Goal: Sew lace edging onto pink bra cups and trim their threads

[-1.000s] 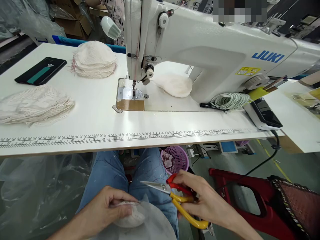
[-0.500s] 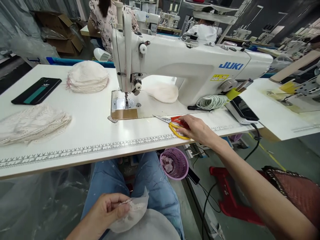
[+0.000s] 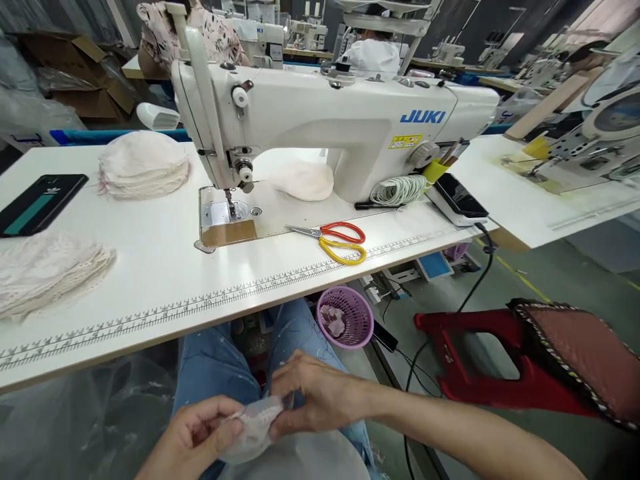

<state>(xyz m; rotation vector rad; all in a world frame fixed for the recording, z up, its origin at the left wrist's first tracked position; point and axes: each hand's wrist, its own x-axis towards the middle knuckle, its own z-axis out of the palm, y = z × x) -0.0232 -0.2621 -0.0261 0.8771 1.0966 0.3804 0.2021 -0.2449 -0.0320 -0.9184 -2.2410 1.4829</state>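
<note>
Over my lap, a sheer white piece of fabric (image 3: 255,427) with a stitched edge is pinched between both hands. My left hand (image 3: 200,430) grips its left side with thumb and fingers. My right hand (image 3: 315,393) holds the right side, its fingertips partly hidden behind the cloth. On the table in front lie scissors (image 3: 323,233) with one red and one yellow handle, blades pointing left, untouched. Behind them stands a white sewing machine (image 3: 310,107), and a cream fabric piece (image 3: 303,180) lies under its arm.
Two fabric stacks, one round (image 3: 144,163) and one lacy (image 3: 47,270), sit at the left beside a dark phone-like object (image 3: 43,203). Coiled pale cord (image 3: 399,191) rests near the machine's base. Below the table edge are a purple basket (image 3: 357,320) and a red stool (image 3: 450,353).
My right hand has let go of the scissors, leaving them on the table. It has come down to my lap and taken hold of the fabric beside my left hand.
</note>
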